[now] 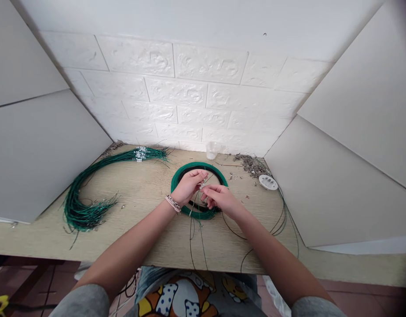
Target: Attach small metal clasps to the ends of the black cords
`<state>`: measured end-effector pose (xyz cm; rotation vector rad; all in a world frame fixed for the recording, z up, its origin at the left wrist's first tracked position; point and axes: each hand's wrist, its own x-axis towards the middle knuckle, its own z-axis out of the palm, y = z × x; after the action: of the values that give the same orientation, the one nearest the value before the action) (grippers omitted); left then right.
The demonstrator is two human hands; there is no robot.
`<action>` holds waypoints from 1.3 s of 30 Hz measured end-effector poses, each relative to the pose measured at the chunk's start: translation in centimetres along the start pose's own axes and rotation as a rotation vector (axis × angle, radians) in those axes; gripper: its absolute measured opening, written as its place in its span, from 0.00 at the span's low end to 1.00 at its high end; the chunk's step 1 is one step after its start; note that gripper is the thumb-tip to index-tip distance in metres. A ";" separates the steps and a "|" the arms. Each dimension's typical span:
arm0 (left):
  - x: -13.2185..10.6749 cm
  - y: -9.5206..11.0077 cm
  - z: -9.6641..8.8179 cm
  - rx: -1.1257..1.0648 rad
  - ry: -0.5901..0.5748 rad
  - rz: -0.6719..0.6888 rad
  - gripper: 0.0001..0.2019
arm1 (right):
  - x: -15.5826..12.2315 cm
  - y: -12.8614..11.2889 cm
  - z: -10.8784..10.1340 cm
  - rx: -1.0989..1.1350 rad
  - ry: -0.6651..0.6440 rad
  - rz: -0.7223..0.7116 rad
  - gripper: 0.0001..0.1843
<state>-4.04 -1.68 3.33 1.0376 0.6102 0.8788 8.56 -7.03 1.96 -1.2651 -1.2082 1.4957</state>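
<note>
My left hand [188, 185] and my right hand [219, 198] meet above a round coil of green wire [179, 176] lying on the wooden table [150, 193]. Both hands have fingers pinched together around a thin green wire [191, 235] and a tiny pale part between the fingertips. The wire's loose ends hang down from the hands over the table's front edge. A bracelet sits on my left wrist.
A long curved bundle of cut green wires [90, 193] lies at the left. A small clear cup [213, 149] stands by the white brick wall. A white round lid [268, 182] and a pile of scraps [250, 164] sit at the right. Grey panels close both sides.
</note>
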 end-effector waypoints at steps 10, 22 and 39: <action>0.1 0.4 -0.3 -0.199 0.056 -0.065 0.12 | 0.0 0.9 1.1 -0.109 -0.125 0.007 0.09; 0.0 0.2 0.2 -0.267 0.148 -0.117 0.14 | -0.1 0.8 1.5 -0.085 -0.106 -0.011 0.10; -0.3 -0.5 1.1 -0.257 0.204 -0.155 0.10 | 0.2 0.9 1.6 -0.111 -0.019 -0.040 0.09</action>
<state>-3.17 -2.57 3.32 0.6652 0.7178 0.9057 6.95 -7.26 1.07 -1.2940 -1.3370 1.4310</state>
